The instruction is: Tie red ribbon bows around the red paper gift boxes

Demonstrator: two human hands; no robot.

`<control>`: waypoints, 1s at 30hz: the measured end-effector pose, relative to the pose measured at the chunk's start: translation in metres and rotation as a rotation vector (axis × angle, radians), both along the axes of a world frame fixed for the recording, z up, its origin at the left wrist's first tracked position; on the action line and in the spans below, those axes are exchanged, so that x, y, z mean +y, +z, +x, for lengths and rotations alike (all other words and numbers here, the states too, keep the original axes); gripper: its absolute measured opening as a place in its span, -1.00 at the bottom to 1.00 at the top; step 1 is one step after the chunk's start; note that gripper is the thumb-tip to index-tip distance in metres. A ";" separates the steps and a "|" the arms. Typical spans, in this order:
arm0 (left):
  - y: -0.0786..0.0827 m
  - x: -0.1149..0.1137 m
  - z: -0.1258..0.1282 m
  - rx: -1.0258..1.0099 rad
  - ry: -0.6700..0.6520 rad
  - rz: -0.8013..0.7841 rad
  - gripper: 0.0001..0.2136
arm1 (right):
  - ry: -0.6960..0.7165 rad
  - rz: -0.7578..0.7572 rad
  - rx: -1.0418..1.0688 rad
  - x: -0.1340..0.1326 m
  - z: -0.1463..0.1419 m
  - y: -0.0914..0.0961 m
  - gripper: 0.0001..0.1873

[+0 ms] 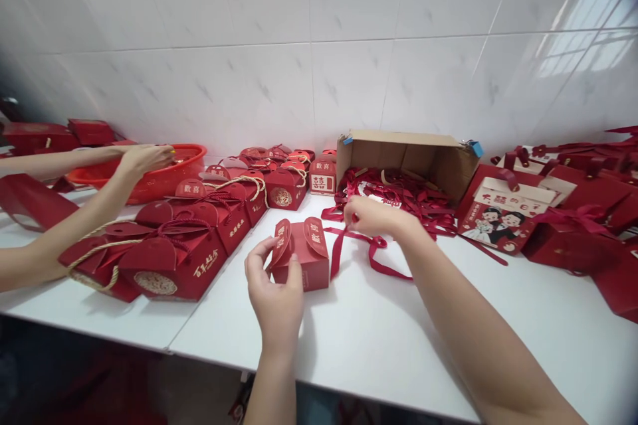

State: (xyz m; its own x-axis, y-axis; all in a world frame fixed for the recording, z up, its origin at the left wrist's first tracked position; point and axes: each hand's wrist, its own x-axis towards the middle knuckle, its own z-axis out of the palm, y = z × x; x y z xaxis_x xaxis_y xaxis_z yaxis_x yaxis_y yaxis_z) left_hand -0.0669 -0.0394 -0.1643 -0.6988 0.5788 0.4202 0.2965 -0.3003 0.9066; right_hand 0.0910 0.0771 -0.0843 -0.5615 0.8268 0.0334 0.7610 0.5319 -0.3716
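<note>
A small red gift box (308, 254) with gold lettering and curved top flaps stands on the white table. My left hand (275, 285) grips it from the left, thumb on the near face and fingers on the far left side. To its right, my right hand (375, 216) is closed in a pinch on a dark red ribbon (337, 254). One length of the ribbon runs to the box's right side; more lies looped on the table beneath my hand. Just behind, a cardboard box (419, 139) lies on its side, with a heap of red ribbons (399, 189) spilling out.
Rows of tied red boxes (169, 259) stand at left. Beyond them, another person's hands (144, 158) reach into an orange-red plastic basket (192, 176). On the right are red gift bags (503, 212) and more boxes (563, 242). A tiled wall (249, 93) closes off the back.
</note>
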 end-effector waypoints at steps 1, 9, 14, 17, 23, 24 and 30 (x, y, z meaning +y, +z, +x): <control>0.001 0.000 0.000 -0.005 -0.017 0.004 -0.70 | -0.013 0.063 0.071 -0.003 0.006 0.009 -0.86; 0.011 -0.015 0.008 0.471 0.033 0.034 -0.60 | 0.166 0.134 0.744 -0.069 0.028 0.059 -0.95; 0.022 -0.027 0.020 0.064 -0.304 0.198 -0.39 | 0.266 0.039 0.470 -0.088 0.023 0.061 -0.85; 0.029 -0.031 0.020 -0.167 -0.325 0.263 -0.56 | 0.278 0.025 0.333 -0.081 0.022 0.058 -0.82; 0.024 -0.028 0.009 -0.134 -0.193 0.204 -0.84 | 0.227 0.013 0.204 -0.068 0.026 0.052 -0.80; 0.023 -0.028 0.007 -0.124 -0.181 0.186 -0.84 | 0.231 -0.019 0.166 -0.068 0.027 0.052 -0.79; 0.023 -0.026 0.009 0.025 -0.193 0.102 -0.87 | 0.408 -0.164 0.229 -0.066 0.010 0.044 -0.59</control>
